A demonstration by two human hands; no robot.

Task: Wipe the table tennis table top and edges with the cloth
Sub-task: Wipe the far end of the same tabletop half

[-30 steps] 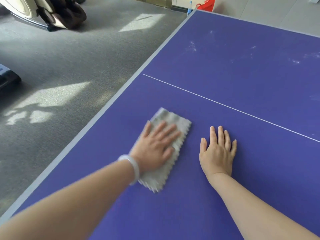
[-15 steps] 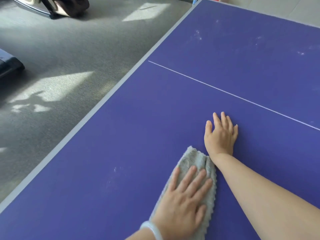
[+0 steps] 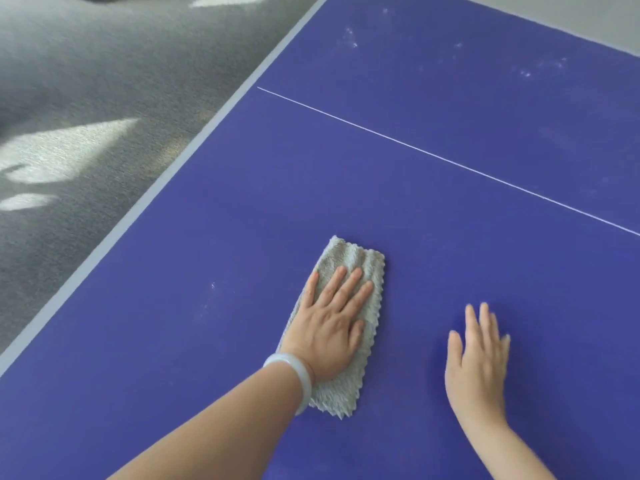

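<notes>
A folded grey fluffy cloth (image 3: 349,261) lies flat on the purple table tennis table (image 3: 346,174). My left hand (image 3: 329,323), with a pale bangle at the wrist, presses flat on the cloth with straight fingers. My right hand (image 3: 479,355) rests flat on the bare table top to the right of the cloth, fingers straight and slightly blurred. A thin white line (image 3: 450,161) crosses the table beyond both hands. Pale dusty smudges (image 3: 351,38) mark the far part, and fainter ones (image 3: 207,299) sit left of the cloth.
The table's grey left edge (image 3: 173,174) runs diagonally from bottom left to the top. Beyond it lies grey carpet (image 3: 86,81) with bright sunlit patches.
My left hand has slid the cloth forward, away from me, after pulling it back near me. My right hand now lies farther right of the cloth.
</notes>
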